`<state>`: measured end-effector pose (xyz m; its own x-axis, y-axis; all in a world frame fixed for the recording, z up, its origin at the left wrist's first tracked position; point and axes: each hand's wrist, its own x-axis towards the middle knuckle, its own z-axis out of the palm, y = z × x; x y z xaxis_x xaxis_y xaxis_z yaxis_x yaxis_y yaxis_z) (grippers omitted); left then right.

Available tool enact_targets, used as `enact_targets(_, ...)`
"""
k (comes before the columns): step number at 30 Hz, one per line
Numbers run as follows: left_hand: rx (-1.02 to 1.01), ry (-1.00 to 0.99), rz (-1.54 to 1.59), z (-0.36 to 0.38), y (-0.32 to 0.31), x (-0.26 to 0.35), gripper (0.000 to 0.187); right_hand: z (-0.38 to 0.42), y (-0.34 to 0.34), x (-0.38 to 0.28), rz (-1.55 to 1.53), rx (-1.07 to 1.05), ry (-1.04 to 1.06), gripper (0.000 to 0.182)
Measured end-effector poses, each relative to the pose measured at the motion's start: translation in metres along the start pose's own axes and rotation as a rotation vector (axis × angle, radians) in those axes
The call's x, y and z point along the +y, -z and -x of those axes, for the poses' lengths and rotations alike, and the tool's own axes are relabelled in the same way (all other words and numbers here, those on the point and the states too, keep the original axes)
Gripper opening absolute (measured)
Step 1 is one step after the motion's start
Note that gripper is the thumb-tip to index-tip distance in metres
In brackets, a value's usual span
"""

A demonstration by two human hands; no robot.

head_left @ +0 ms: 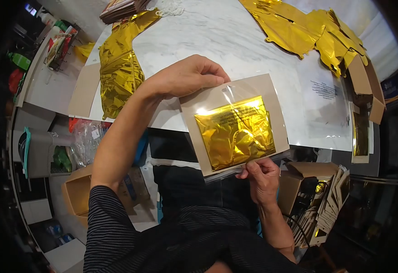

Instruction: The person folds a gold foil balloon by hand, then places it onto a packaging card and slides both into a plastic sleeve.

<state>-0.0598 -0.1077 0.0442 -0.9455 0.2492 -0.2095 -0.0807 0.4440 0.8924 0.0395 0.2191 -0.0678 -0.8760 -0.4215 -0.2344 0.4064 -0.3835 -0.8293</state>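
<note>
Between my two hands is a clear plastic bag [278,107] with a folded gold foil balloon [237,134] lying on a beige card inside it, tilted over the table's front edge. My left hand [203,75] pinches the bag at its far edge, thumb and fingers closed. At the near edge, where loose clear plastic sticks out, my right hand [262,177] grips the bag between thumb and fingers. Small print shows through on the bag's front.
Unfolded gold foil balloons lie at the left [121,63] and far right of the white marbled table [199,36]. Clear bags [319,100] lie at right, beside an open cardboard box [365,86]. Below stands a box of packed cards [328,204]; another box [76,191] stands lower left.
</note>
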Motion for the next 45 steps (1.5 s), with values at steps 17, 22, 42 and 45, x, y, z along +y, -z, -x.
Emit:
enact_targets(17,0.148,-0.031,-0.209,-0.009,-0.025,0.03,0.032,0.002,-0.009,-0.007,-0.021,-0.005,-0.032,0.013)
enact_targets(22,0.222,-0.2,-0.375,-0.003,-0.034,0.026,0.03,0.002,-0.01,-0.004,-0.036,0.0,-0.051,0.014)
enact_targets(42,0.299,-0.095,-0.346,0.002,-0.023,0.014,0.027,-0.001,-0.016,-0.006,-0.043,0.032,-0.092,0.013)
enact_targets(45,0.162,-0.122,-0.239,0.0,-0.017,0.009,0.032,0.0,-0.016,-0.003,-0.07,0.012,-0.06,0.013)
